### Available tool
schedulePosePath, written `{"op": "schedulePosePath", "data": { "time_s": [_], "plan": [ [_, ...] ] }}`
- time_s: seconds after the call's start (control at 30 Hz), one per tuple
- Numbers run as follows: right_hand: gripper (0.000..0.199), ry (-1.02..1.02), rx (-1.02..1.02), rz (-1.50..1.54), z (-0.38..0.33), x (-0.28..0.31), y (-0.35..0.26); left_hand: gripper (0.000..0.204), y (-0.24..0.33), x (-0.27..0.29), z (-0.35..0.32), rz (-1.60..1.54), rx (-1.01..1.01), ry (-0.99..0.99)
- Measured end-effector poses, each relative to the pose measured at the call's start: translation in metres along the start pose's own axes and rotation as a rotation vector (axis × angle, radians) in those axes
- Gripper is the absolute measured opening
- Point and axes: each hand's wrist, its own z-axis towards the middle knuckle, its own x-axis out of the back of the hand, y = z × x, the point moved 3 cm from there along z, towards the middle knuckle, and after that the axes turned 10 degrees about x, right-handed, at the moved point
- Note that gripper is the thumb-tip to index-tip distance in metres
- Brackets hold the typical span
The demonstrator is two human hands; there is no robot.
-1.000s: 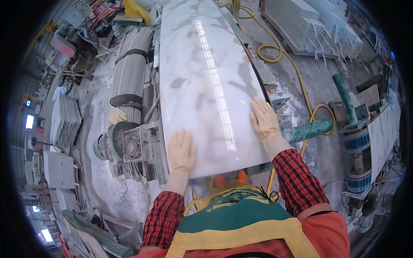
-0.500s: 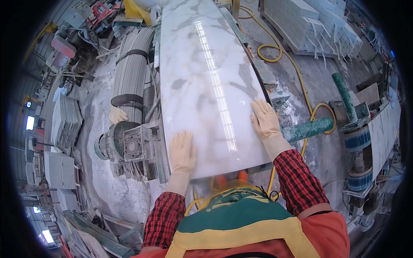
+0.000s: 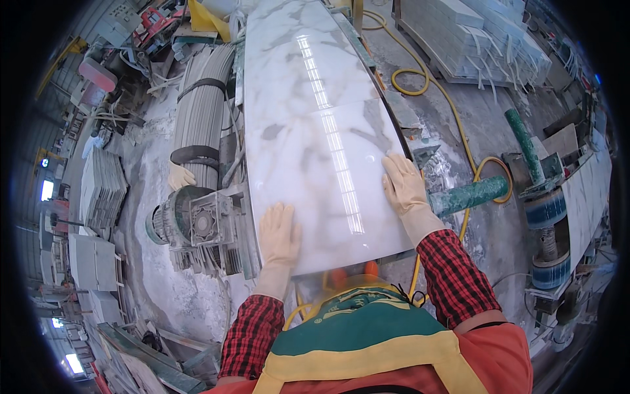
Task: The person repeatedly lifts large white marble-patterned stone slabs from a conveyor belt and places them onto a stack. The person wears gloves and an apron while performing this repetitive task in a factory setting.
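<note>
Pressing flat on the near end of the marble slab, the left hand and the right hand lie open in pale gloves, palms down, gripping nothing. This polished white slab rests on the machine bed, stretching away ahead. It looks heavy, stiff, slippery and brittle; the edges seem the safest hold. Beside it stands a grey motor, farther off a yellow hose.

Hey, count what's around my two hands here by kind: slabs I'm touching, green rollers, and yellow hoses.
Marble slab under the left hand and right hand: 1
Green rollers: 2
Yellow hose: 1
Total: 4
</note>
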Motion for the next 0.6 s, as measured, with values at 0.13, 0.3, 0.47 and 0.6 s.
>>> {"op": "schedulePosePath", "data": {
  "time_s": [0.13,0.3,0.47,0.6],
  "plan": [
    [0.039,-0.004,0.000,0.000,-0.003,-0.001,0.000,0.056,0.002,0.005,-0.002,-0.020,-0.004,-0.001],
    [0.040,-0.007,-0.003,0.004,-0.006,0.000,0.000,0.055,0.002,0.004,-0.005,-0.014,-0.002,0.002],
    [0.041,0.009,0.011,0.002,-0.009,0.000,-0.002,0.056,0.002,0.003,-0.009,-0.009,0.001,-0.002],
    [0.041,0.011,0.016,0.011,-0.010,0.003,-0.004,0.056,0.002,0.003,-0.011,-0.006,0.005,-0.004]
  ]
}}
